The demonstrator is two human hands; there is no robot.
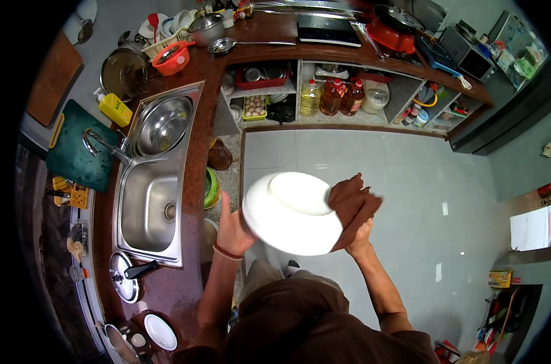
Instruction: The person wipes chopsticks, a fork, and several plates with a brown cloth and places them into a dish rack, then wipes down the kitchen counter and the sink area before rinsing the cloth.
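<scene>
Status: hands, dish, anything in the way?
White dish: left hand at left edge. Right hand holds brown cloth against right side. Cloth hides part; otherwise unobstructed.

Place: kitchen, home-style, from where I'm standing.
Sink [145,209]: dbl-bowl stainless, w/ curved tap [108,144] & yellow pump btl [115,110].
Tabletop [260,57]: brown, along L & far sides; steel pot [207,30], red pan [391,40], microwave [471,56] nr R end.
Shelves [227,115]: under tabletop, w/ oil btls [310,99] & eggs [255,107].
Chopping: green cutting board [78,148] beside tap.
</scene>
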